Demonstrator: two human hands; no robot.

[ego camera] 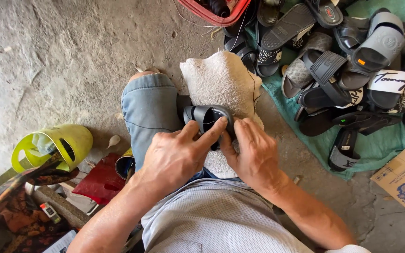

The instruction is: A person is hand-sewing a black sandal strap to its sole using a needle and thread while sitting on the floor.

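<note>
My left hand [176, 154] presses its fingers [214, 129] flat on the black slide sandal [205, 117], which sits on the white towel [219, 79] over my knee. My right hand [251, 154] pinches its edge. The thin thread [255, 98] could snag, and the sandal could slip off.

Both arms come up from the bottom of the picture and meet in the middle. The left hand [176, 157] is in the middle, a bit to the left. Its back faces up. Its pointer finger is stretched out and points to the upper right, and the thumb is out beside it. The right hand [251, 157] is just right of the middle. Its fingers are bent and point up and to the left. The two hands are very close, and their fingertips almost touch. Both forearms are bare.
</note>
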